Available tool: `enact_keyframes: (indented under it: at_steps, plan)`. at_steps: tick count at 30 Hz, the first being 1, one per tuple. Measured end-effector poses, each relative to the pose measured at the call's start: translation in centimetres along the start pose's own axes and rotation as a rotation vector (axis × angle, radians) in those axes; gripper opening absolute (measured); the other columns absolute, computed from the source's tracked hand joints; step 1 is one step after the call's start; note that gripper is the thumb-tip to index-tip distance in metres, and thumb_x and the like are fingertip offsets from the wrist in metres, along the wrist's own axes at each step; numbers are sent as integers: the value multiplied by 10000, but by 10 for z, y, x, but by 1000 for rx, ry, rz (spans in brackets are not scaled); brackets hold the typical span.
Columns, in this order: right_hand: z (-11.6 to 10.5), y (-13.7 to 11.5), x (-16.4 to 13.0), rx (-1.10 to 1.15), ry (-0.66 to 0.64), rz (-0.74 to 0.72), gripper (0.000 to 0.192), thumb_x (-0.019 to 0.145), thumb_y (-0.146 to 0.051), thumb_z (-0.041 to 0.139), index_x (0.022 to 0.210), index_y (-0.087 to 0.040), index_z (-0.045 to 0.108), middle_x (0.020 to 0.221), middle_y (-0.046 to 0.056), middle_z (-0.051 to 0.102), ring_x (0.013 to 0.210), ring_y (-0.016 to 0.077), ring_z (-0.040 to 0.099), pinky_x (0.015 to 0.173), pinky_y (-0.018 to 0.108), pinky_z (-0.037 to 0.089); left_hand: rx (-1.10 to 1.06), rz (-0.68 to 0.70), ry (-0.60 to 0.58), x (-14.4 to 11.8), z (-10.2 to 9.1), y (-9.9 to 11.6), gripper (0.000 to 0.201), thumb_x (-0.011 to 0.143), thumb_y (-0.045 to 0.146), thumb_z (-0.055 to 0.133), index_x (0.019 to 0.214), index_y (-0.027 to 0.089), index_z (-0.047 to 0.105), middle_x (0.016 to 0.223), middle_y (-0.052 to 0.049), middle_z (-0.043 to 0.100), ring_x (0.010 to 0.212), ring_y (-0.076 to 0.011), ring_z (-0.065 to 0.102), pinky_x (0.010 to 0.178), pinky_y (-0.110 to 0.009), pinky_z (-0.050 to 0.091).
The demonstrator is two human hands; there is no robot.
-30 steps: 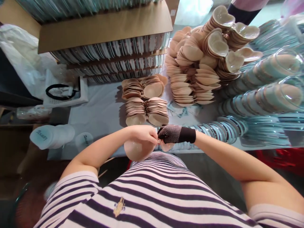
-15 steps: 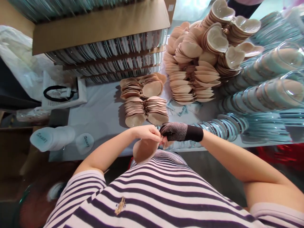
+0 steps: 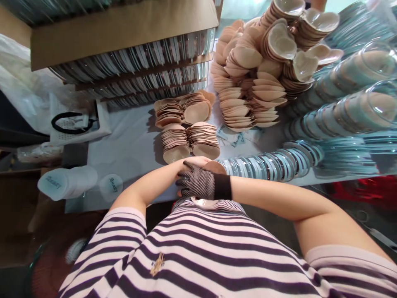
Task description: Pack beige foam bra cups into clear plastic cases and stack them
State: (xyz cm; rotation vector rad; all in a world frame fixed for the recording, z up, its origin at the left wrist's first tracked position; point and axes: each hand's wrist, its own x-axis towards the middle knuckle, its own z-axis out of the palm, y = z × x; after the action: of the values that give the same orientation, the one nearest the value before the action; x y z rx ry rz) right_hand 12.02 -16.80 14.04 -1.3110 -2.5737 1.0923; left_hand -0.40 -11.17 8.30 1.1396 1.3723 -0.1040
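My gloved right hand [image 3: 198, 184] lies across my bare left hand [image 3: 194, 161] at the table's near edge, close against my striped shirt. Between them they press a beige cup-shaped pad [image 3: 215, 167], of which only a rounded edge shows past the glove. My left fingers are mostly hidden under the glove. Just beyond my hands lie two short stacks of the same beige pads [image 3: 190, 140].
A tall heap of beige pads [image 3: 254, 70] stands at the back. Rows of clear teal-rimmed shells [image 3: 273, 163] curve along the right. A cardboard box of packed shells [image 3: 130, 58] fills the back left. White caps [image 3: 66, 181] and a white tray [image 3: 77, 124] sit at the left.
My hands were pinching the pads fingertip to fingertip. The gloved right hand has now swung left over the left hand, and the hanging pad is pressed under them.
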Motion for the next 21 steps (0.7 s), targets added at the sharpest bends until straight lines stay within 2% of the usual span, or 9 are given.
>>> enact_keyframes:
  at_steps: [2,3,5,7,10,14,16,19,21]
  plan:
    - [0,10,-10,-7,65,24,409,900,-407,660,1275,-246,650,1393,120,618,1284,309,530,1056,499,427,46,24,111,-8,1,-5,355,904,121,499,612,156,697,601,-17,677,628,-129,654,603,-215,560]
    - [1,18,-18,-3,116,79,473,871,-385,680,1314,-229,629,1384,135,623,1285,320,534,1042,492,438,15,46,57,-11,3,-10,325,910,145,520,646,168,709,641,-17,701,650,-124,666,614,-206,561]
    - [7,37,-35,34,189,263,481,849,-309,661,1314,-190,630,1255,147,692,1165,301,619,947,426,502,-172,81,-187,-18,6,-25,168,889,219,634,883,138,781,812,-37,769,757,-131,716,720,-214,576]
    - [15,55,-48,65,202,438,369,862,-207,580,1215,-173,683,1099,125,741,1009,259,679,856,355,533,-445,44,-452,-22,10,-42,270,861,314,713,1089,179,764,993,-73,789,909,-183,742,832,-278,577]
    - [15,69,-51,0,136,440,307,863,-114,521,1084,-142,733,1094,141,733,1018,247,676,885,325,521,-716,-100,-659,-23,13,-62,434,841,461,720,1197,215,711,1099,-87,773,1013,-221,726,900,-323,551]
    - [-9,58,-29,-178,-84,203,261,879,-140,570,1064,-176,752,1098,149,722,1030,269,659,844,327,500,-782,-146,-657,-16,17,-60,522,878,618,623,1220,227,675,1153,-76,760,1128,-235,688,995,-359,507]
    - [-20,50,-15,-245,-157,156,205,891,-188,601,1022,-179,759,1044,154,730,970,270,665,790,324,488,-741,-146,-632,-13,22,-53,602,837,683,633,1188,196,680,1134,-99,762,1139,-269,681,1003,-390,504]
    - [-28,62,-2,-152,-124,151,193,871,-271,684,1014,-162,753,1015,125,745,918,233,669,777,287,479,-685,-29,-574,-14,30,-47,634,677,509,857,1190,184,677,1145,-109,756,1131,-289,674,1009,-398,499]
    - [-32,92,2,-16,-14,261,271,888,-318,683,1112,-173,729,1072,84,750,945,198,669,812,249,483,-687,75,-506,-17,33,-47,718,578,310,926,1238,203,663,1207,-98,737,1163,-287,652,1028,-392,488]
